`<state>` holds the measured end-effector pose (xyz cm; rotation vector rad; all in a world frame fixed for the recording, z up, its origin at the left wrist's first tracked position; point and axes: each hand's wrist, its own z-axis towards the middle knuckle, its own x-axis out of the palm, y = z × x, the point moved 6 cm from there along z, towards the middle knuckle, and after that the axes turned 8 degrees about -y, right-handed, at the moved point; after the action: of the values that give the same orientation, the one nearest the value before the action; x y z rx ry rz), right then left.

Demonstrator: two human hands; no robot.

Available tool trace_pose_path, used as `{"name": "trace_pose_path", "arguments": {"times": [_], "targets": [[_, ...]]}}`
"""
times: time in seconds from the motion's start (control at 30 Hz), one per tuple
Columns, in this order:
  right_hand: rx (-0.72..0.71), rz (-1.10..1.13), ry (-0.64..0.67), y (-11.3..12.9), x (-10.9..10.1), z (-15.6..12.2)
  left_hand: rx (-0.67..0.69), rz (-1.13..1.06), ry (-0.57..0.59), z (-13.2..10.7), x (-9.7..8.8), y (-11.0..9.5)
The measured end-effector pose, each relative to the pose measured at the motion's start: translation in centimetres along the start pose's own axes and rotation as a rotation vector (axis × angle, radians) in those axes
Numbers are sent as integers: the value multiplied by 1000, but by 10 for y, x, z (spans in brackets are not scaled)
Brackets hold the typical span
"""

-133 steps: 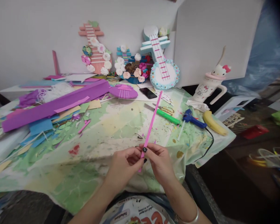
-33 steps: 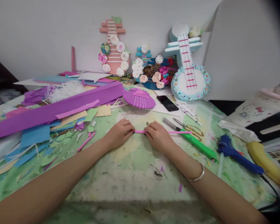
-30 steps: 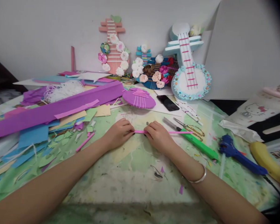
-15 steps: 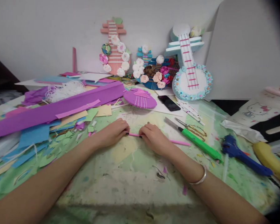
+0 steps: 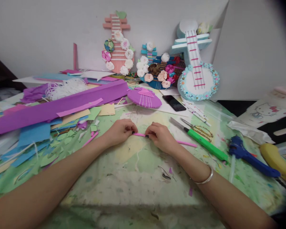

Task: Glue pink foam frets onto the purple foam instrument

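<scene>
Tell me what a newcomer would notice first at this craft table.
Probably the white-and-blue lute-shaped model at the back right, with a flower-dotted coral model farther left. Next, the long purple strip slants across the table's left side. Near the middle, the left hand and right hand hold a thin pink strip.

Matt pink strip (image 5: 140, 135) (paper, seemingly)

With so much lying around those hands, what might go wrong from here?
The green-handled knife lies near the right hand with its blade exposed, so a careless reach might cut it. The thin pink strip, at the fingertips of both hands, might kink or tear if pulled hard.
</scene>
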<state>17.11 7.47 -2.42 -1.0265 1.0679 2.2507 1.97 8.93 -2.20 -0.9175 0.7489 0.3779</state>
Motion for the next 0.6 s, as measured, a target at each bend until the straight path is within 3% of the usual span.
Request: {"name": "trace_pose_path", "arguments": {"times": [0.13,0.23,0.4,0.6], "targets": [[-37,-58,-11,-1,-4,-1,222,110,18,-4,3,-16],[-58,-65,22,0,-6,-2,252,144,43,-5,4,-18],[-50,-114,33,3,-11,-2,140,28,26,-2,1,-14],[-68,-42,-18,6,-24,-5,-64,-234,-87,0,-11,-10]]}}
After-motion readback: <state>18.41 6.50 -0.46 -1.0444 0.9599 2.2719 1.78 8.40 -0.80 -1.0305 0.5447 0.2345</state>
